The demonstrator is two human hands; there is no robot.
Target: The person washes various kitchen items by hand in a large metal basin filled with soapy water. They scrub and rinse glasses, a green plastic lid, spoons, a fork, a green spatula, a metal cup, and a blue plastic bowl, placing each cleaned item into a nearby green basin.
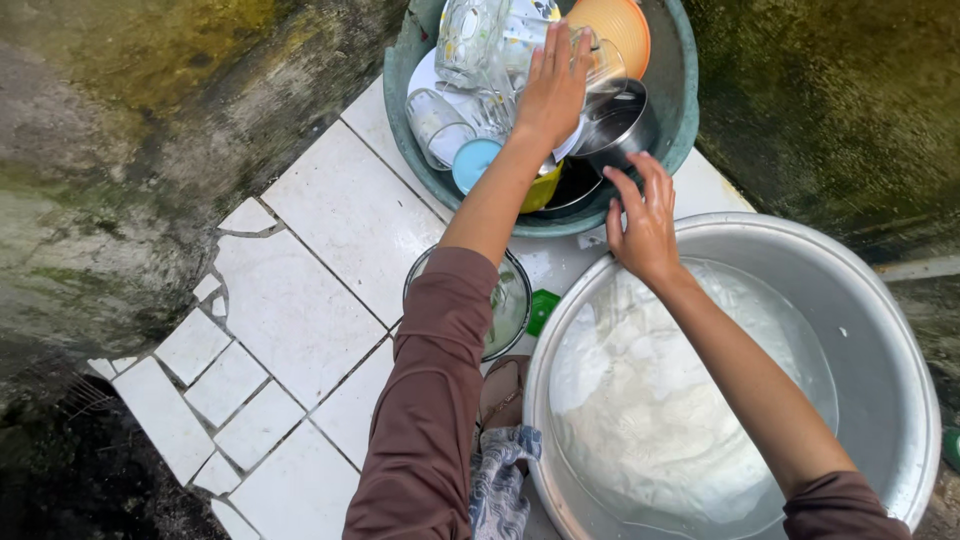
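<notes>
- Cracked white tiles (300, 300) cover the ground on the left, giving the washing things a flat, cleaner base than the mossy concrete around them.
- A glass bowl (505, 300) sits on the tiles between the two basins; the left forearm crosses over it and hides much of its rim.
- The green basin (410, 130) at the top holds stacked washed dishes: glasses (440, 125) laid on their sides, likely to drain, a blue lid (473, 160), an orange bowl (615, 25) and a steel pot (620, 125).
- The left hand (552, 90) lies flat on a clear glass mug (605, 65) in that basin, fingers straight and close together; whether it grips is unclear.
- The right hand (645, 225) hovers at the basin's edge, fingers spread and holding nothing.
- The big steel basin (880, 330) holds foamy water; what lies beneath cannot be seen.
</notes>
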